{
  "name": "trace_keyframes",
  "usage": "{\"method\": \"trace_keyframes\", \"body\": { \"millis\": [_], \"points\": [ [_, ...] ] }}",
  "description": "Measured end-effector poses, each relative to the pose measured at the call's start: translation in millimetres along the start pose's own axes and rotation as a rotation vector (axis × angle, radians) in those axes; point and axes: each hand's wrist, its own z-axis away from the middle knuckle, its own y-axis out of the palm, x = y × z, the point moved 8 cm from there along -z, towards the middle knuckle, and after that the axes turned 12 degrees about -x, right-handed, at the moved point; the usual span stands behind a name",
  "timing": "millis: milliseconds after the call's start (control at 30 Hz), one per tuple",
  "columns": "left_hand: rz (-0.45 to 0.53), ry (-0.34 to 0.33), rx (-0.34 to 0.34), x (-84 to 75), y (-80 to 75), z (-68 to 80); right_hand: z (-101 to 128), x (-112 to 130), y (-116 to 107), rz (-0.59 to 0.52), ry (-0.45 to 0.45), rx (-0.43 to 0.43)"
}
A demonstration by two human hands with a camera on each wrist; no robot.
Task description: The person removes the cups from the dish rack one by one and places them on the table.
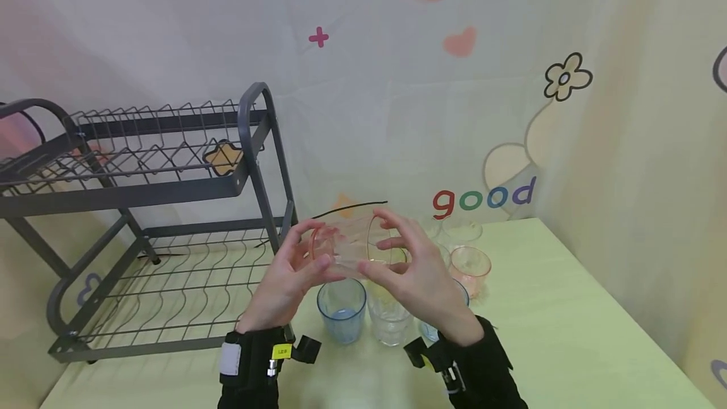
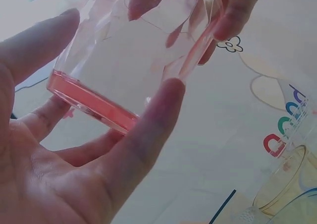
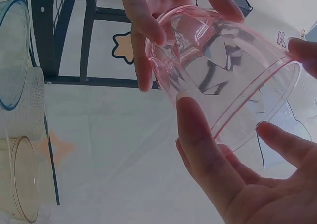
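Note:
A clear pink-tinted drinking glass (image 1: 353, 243) with a faceted body lies sideways in the air between both hands, above other glasses. My left hand (image 1: 291, 278) grips its base end. In the left wrist view, the thick pink base (image 2: 94, 101) of that glass sits between thumb and fingers. My right hand (image 1: 419, 273) holds the rim end, thumb on the near side and fingers over the far side. The open rim (image 3: 257, 97) faces the right palm in the right wrist view. Nothing shows inside the glass.
Below the hands stand a blue glass (image 1: 342, 315) and a clear glass (image 1: 392, 326). Another pink glass (image 1: 470, 270) is to the right, with more glasses behind. A two-tier dark metal rack (image 1: 165, 197) occupies the left of the green table (image 1: 573, 320); a printed curtain (image 1: 363, 100) hangs behind.

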Motion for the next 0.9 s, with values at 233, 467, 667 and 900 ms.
{"method": "trace_keyframes", "body": {
  "millis": [233, 467, 667, 900],
  "points": [
    [-0.183, 0.01, 0.008, 4.1, 5.4, -0.2, -6, 1, -18, 0.099, -0.054, 0.016],
    [-0.531, 0.009, 0.021, 10.5, -0.8, 2.1, -13, 12, -49, 0.311, -0.144, 0.038],
    [-0.777, 0.02, -0.022, 12.4, -15.0, 2.9, -10, 19, -79, 0.449, -0.153, 0.074],
    [-0.915, 0.035, 0.003, 17.6, -12.5, 5.0, -10, 9, -114, 0.76, -0.228, 0.104]
  ]
}}
